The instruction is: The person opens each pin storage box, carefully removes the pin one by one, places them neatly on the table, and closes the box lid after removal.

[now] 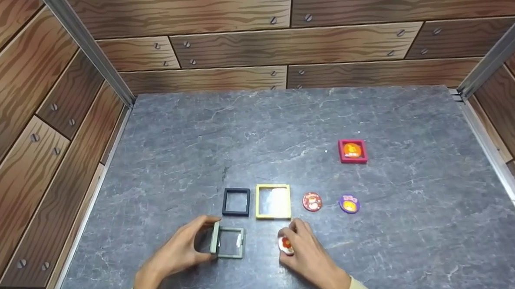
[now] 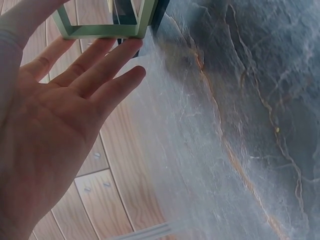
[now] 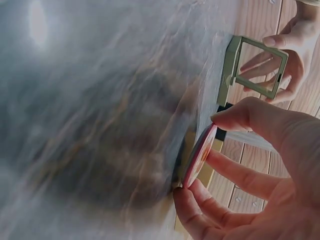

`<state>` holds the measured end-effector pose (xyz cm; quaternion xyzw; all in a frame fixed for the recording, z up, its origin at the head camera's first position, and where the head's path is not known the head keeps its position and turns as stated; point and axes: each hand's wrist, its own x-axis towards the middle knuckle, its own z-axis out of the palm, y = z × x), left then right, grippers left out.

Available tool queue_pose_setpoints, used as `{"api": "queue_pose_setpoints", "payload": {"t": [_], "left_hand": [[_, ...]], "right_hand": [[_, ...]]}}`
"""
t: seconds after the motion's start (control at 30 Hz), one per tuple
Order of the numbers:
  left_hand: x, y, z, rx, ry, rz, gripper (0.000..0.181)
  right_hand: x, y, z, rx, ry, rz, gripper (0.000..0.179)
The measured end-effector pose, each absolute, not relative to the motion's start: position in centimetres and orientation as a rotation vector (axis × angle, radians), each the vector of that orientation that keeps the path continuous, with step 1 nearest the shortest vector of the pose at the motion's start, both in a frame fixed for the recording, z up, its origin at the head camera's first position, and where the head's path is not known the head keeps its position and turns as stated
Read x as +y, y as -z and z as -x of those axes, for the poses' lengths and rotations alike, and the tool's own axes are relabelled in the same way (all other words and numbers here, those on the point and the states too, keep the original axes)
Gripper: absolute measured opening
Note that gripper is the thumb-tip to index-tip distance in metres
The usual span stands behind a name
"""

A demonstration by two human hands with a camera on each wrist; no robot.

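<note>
My left hand [image 1: 179,247] holds the raised lid of a small green display frame [image 1: 230,256], thumb at the near edge and fingertips at the far edge. The frame's other half lies flat on the table, with a clear film inside. In the left wrist view only the green lid [image 2: 102,31] shows, against the fingertips. My right hand [image 1: 313,259] pinches a round badge [image 1: 285,245], white with a red flower-like print, to the right of the green frame. The right wrist view shows the badge [image 3: 201,156] tilted on edge between thumb and fingers.
Beyond the hands lie a black frame [image 1: 224,201] and a yellow frame [image 1: 272,217]. Right of these are a red badge [image 1: 312,201] and a purple badge [image 1: 349,204]. A red frame [image 1: 352,161] holding an orange badge lies farther back. Wood-patterned walls [image 1: 226,52] border the grey table [image 1: 197,137].
</note>
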<state>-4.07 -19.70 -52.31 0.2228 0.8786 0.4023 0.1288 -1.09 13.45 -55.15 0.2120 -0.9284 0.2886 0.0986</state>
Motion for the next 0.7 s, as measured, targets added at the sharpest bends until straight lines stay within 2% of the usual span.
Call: {"api": "queue_pose_setpoints", "payload": {"t": [0.47, 0.7], "left_hand": [[-19.7, 52.5, 4.1, 2.550, -1.190, -0.666, 0.077], [-19.8, 52.4, 4.0, 2.541, -1.166, -0.639, 0.077]], "right_hand": [[15.8, 55.0, 1.2, -2.775, -0.889, -0.447, 0.034], [16.9, 54.3, 1.1, -2.892, -0.952, -0.268, 0.033]]}}
